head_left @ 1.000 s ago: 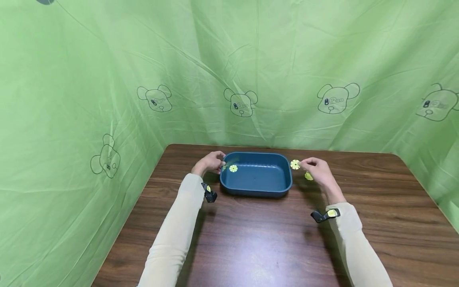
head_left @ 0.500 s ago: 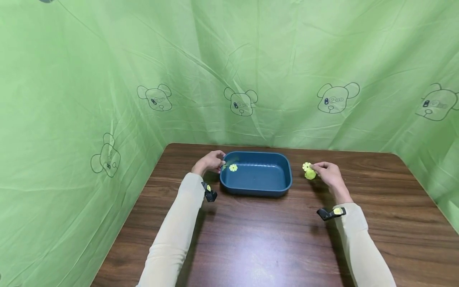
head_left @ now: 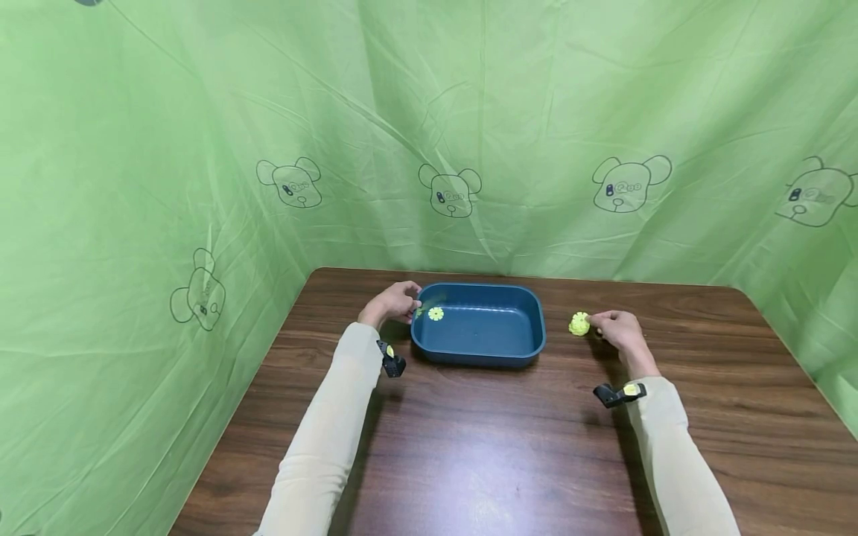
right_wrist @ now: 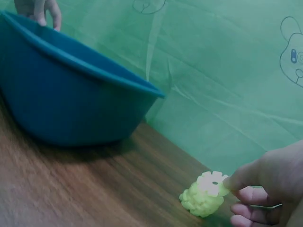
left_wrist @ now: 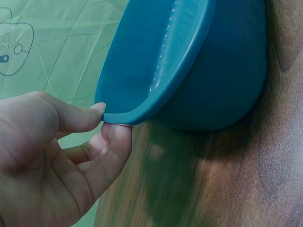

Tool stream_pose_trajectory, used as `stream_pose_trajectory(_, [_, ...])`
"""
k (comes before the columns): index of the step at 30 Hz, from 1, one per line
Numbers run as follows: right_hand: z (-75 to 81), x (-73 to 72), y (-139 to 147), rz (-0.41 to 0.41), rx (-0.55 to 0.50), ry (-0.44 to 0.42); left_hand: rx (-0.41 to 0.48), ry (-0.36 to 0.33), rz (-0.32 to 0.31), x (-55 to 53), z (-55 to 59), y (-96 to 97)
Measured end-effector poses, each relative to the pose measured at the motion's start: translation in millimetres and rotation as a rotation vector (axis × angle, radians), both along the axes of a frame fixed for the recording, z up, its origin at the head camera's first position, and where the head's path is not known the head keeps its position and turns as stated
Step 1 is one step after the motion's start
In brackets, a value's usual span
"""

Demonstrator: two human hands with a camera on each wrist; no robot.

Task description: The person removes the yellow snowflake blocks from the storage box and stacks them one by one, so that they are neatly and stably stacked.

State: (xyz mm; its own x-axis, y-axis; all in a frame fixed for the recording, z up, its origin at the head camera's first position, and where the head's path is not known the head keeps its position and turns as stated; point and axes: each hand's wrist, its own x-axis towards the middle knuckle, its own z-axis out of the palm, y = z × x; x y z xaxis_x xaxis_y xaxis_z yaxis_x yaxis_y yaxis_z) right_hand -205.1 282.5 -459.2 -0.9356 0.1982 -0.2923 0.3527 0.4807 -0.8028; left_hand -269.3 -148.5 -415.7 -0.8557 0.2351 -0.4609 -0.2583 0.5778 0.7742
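A blue rectangular tub stands on the table, and my left hand pinches its left rim between thumb and fingers. The left wrist view shows that grip on the rim closely. Inside the tub, towards the left, lies a yellow flower-shaped disc. Right of the tub, my right hand pinches the edge of another flower-shaped disc. This disc sits at the top of a small yellow-green heap of similar pieces; whether it touches the heap I cannot tell.
The dark wooden table runs up to a green curtain printed with bear heads, which hangs behind and to the left. A black wrist camera is strapped to the left sleeve, another camera to the right.
My right hand has moved right and slightly down from beside the tub's right rim to the heap, carrying the flower-shaped disc. The left hand and the tub stay put.
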Motion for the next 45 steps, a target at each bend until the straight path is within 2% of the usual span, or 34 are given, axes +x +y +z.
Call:
stream_pose_trajectory(9, [-9.1, -2.4, 0.1, -0.030, 0.126, 0.001, -0.006, 0.010, 0.000, -0.4, -2.2, -1.7])
stream_pose_trajectory(18, [-8.6, 0.5, -2.2, -0.083, 0.147, 0.067, -0.009, 0.009, 0.003, 0.8, -0.8, -0.8])
stream_pose_trajectory(28, [8.1, 2.2, -17.2, -0.111, 0.117, 0.168, -0.007, 0.015, 0.001, 0.0, -2.3, -0.4])
stream_pose_trajectory(45, [28.7, -13.0, -55.6, -0.077, 0.090, 0.285, -0.013, 0.005, 0.003, -1.5, -1.6, -0.2])
